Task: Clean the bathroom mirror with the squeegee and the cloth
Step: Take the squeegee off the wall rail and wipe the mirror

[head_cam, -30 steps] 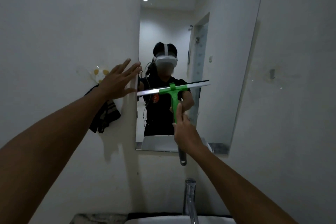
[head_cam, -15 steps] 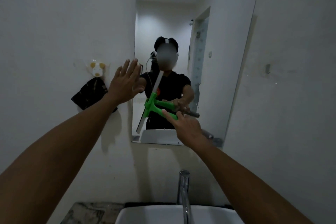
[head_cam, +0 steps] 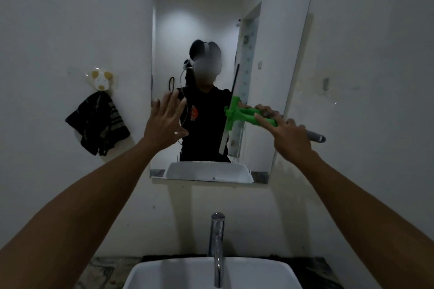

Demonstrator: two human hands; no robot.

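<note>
A tall frameless mirror (head_cam: 277,30) hangs on the white wall. My right hand (head_cam: 288,134) grips the green squeegee (head_cam: 237,115) by its handle, the handle lying sideways and the blade standing nearly vertical against the glass right of centre. My left hand (head_cam: 165,122) is raised with fingers spread flat at the mirror's lower left part, holding nothing. A dark striped cloth (head_cam: 98,122) hangs from a small wall hook (head_cam: 101,80) left of the mirror. A person's reflection fills the glass centre.
Below the mirror a chrome tap (head_cam: 217,248) rises over a white basin (head_cam: 164,274) on a dark marbled counter (head_cam: 105,270). A small metal hook (head_cam: 325,84) sits on the wall right of the mirror.
The squeegee, held with its blade level a second ago, has turned to a near-vertical blade and slid from the mirror's left side toward the right. My left hand shifted from the mirror's edge onto the glass.
</note>
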